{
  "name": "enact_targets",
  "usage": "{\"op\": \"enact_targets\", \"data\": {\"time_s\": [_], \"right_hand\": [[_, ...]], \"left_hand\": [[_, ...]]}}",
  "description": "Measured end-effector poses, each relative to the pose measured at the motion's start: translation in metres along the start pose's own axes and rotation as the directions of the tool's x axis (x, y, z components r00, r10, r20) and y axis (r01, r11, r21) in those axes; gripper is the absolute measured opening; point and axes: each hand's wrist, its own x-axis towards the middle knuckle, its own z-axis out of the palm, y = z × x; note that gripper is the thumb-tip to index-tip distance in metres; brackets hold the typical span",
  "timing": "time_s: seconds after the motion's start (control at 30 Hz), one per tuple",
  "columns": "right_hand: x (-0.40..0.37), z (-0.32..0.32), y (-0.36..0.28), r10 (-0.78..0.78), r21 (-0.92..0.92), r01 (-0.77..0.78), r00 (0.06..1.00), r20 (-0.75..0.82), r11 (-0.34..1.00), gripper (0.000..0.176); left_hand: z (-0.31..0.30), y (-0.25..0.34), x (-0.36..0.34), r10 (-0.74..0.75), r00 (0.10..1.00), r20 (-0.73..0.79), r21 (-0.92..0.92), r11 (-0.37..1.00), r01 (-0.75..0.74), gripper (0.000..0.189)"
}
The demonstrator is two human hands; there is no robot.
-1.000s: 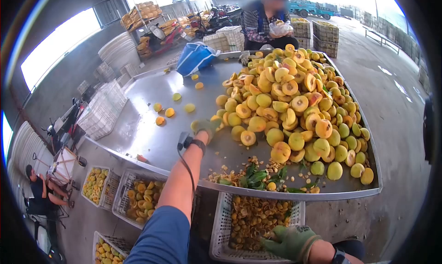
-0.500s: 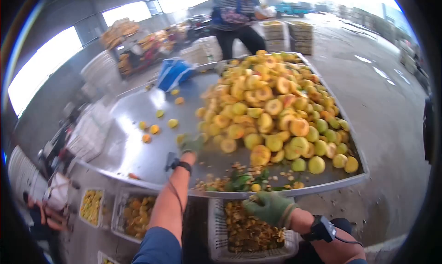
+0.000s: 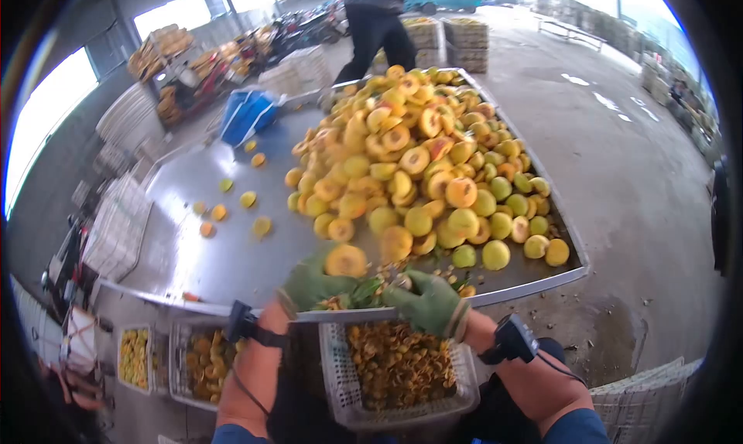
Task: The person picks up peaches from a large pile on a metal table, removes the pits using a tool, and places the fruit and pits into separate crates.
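Note:
My left hand [image 3: 306,283], in a green glove, is at the near rim of the metal table [image 3: 174,239] and grips a halved peach [image 3: 346,261], cut face up. Close to it on the right, my gloved right hand [image 3: 432,301] is closed, thumb and fingers together around something small that I cannot make out. Green leaves [image 3: 365,292] and scattered bits lie between the hands. Behind them rises a large heap of halved peaches [image 3: 414,162]. Under my right hand stands a white plastic crate [image 3: 340,397] holding brown-orange pits and scraps.
A blue bag [image 3: 249,117] lies at the table's far left corner. Several loose peach halves [image 3: 219,212] rest on the left side. Below left are a crate of peach halves [image 3: 179,374] and a smaller one [image 3: 133,359]. A person [image 3: 375,26] stands beyond the table.
My left hand has come back to the near rim with a peach half in it. My right hand has risen from over the scrap crate to the rim beside it. The view has shifted right.

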Motion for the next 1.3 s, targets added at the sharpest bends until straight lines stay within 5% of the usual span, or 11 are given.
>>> {"op": "enact_targets", "data": {"time_s": [0.07, 0.3, 0.37, 0.4, 0.5, 0.9, 1.1, 1.2, 1.3], "right_hand": [[-0.007, -0.004, -0.026, 0.106, 0.022, -0.108, 0.991, 0.080, 0.994, 0.037], [-0.001, 0.002, -0.005, 0.090, 0.123, -0.096, 0.994, 0.056, 0.988, 0.037], [0.004, 0.009, 0.009, -0.095, 0.033, 0.095, 0.995, -0.016, 0.995, 0.040], [0.005, 0.012, 0.013, -0.190, -0.021, 0.190, 0.981, -0.044, 0.982, 0.042], [-0.009, 0.008, -0.003, -0.225, -0.646, 0.116, 0.970, -0.089, 0.754, 0.038], [-0.027, 0.017, -0.021, -0.072, -0.729, 0.052, 0.997, 0.003, 0.682, 0.035], [-0.032, 0.027, -0.006, -0.182, -0.706, 0.083, 0.981, -0.066, 0.703, 0.029], [-0.035, 0.031, -0.021, 0.019, -0.696, -0.053, 0.998, -0.056, 0.716, 0.030], [-0.033, 0.034, -0.006, 0.007, -0.657, 0.000, 1.000, 0.008, 0.754, 0.029]], "left_hand": [[0.027, 0.031, -0.018, 0.197, 0.980, 0.033, 0.010, 0.980, -0.198, 0.074], [0.084, 0.025, -0.031, 0.074, 0.977, -0.202, -0.590, 0.786, -0.182, 0.057], [0.084, 0.032, -0.031, -0.008, 0.986, -0.168, -0.778, 0.615, -0.128, 0.051], [0.084, 0.029, -0.031, -0.040, 0.990, -0.138, -0.770, 0.632, -0.082, 0.054], [0.085, 0.023, -0.029, -0.081, 0.992, -0.097, -0.740, 0.672, -0.018, 0.059], [0.093, 0.028, -0.038, 0.075, 0.971, -0.226, -0.409, 0.898, -0.165, 0.045], [0.102, 0.035, -0.042, 0.113, 0.939, -0.324, -0.343, 0.911, -0.228, 0.039], [0.105, 0.039, -0.044, 0.227, 0.885, -0.407, -0.192, 0.926, -0.325, 0.035], [0.107, 0.039, -0.046, 0.271, 0.859, -0.435, -0.151, 0.918, -0.366, 0.034]]}}
